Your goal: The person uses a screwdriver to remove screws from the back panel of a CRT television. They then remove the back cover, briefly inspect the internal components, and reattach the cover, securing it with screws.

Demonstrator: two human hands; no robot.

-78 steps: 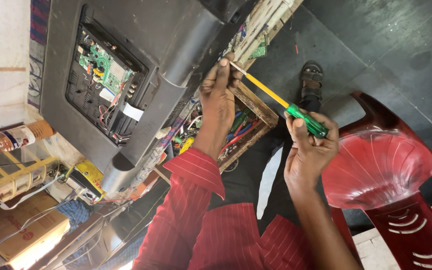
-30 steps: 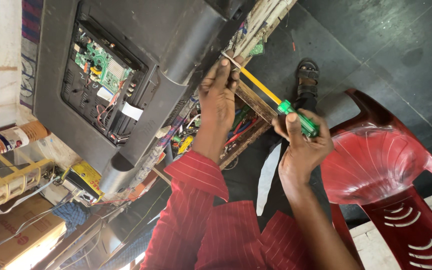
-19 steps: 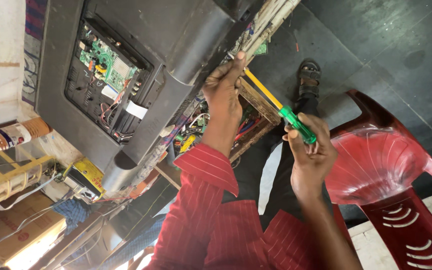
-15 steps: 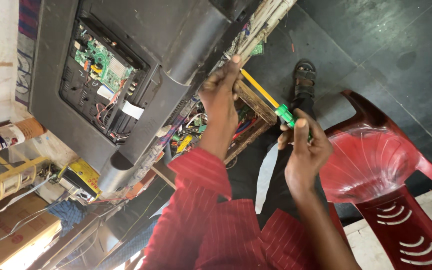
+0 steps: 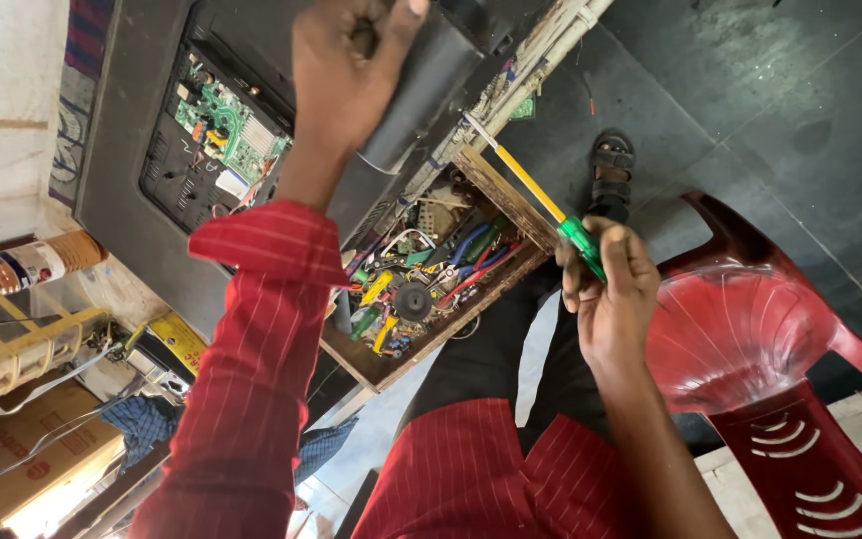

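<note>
A red plastic chair [image 5: 750,339] stands just right of the right hand; a wooden tray of tools [image 5: 431,289] lies between the hands; a bottle [image 5: 22,268] and cardboard box [image 5: 12,459] sit far left.

The left hand [image 5: 346,70] has left the spot where it pinched the tip of the screwdriver [image 5: 541,205] and has gone up onto the dark back cover of the television [image 5: 132,150], fingers curled over its raised hump. The right hand [image 5: 606,289] now holds the screwdriver alone by its green handle, the yellow shaft free. The wooden tool tray [image 5: 431,284], earlier hidden behind the left wrist, now lies open to view.
</note>
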